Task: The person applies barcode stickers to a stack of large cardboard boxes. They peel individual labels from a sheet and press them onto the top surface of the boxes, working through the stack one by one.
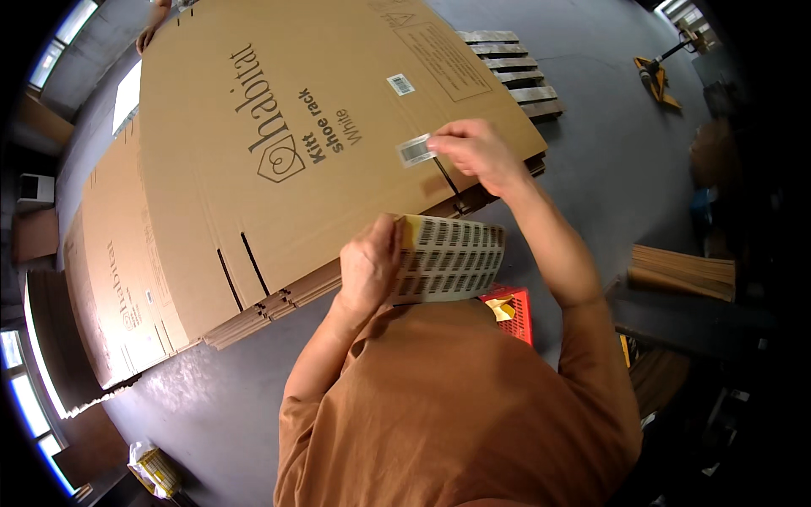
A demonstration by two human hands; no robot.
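My left hand (pixel 370 260) is closed on the edge of a sheet of barcode labels (pixel 456 258), which curves in front of my body with several rows of printed stickers. Between the thumb and fingers of my right hand (pixel 481 154) is a single barcode label (pixel 416 151), held just over the top of a flattened cardboard box (pixel 338 203). Whether that label touches the cardboard I cannot tell. Another barcode label (pixel 400 84) lies flat on the same box, farther off. The box tops a stack of flattened cartons with dark printing and slots along the near edge.
Another person's hand (pixel 150 34) rests at the stack's far left corner. More flattened cartons (pixel 118 287) lie to the left. A wooden pallet (pixel 515 72) is beyond the stack, a yellow pallet jack (pixel 657 83) far right. A red crate (pixel 519 317) sits low beside me.
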